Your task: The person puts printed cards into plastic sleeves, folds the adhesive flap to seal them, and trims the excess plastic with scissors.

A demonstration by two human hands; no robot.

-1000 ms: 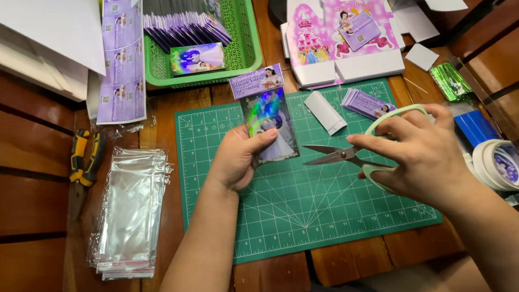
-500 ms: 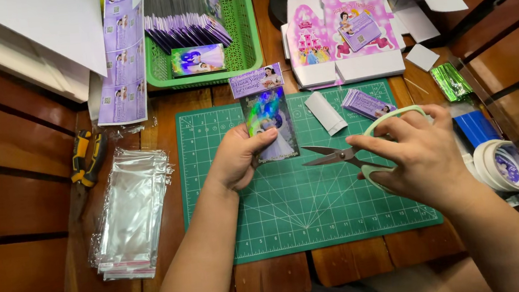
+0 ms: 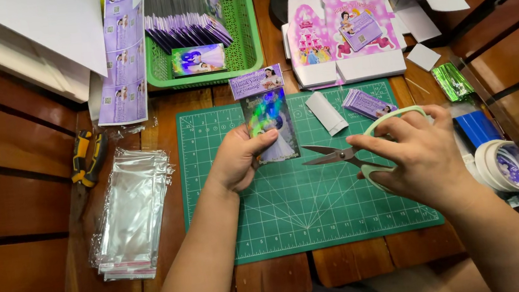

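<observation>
Wooden slats carry a green cutting mat [image 3: 291,224] mid-tabletop. The left hand [image 3: 236,160] pinches a shiny printed card [image 3: 270,126] at the mat's far edge; the right hand [image 3: 423,157] grips scissors [image 3: 335,155], blades slightly parted. Judged best: steady the card, cut along its border slowly.

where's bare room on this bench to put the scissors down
The widest free patch is the near half of the green cutting mat, between the two forearms, below the scissors. Bare wood also lies between the clear bag stack and the mat's left edge. The far edge is crowded: green basket, pink box, tape rolls at right.
</observation>
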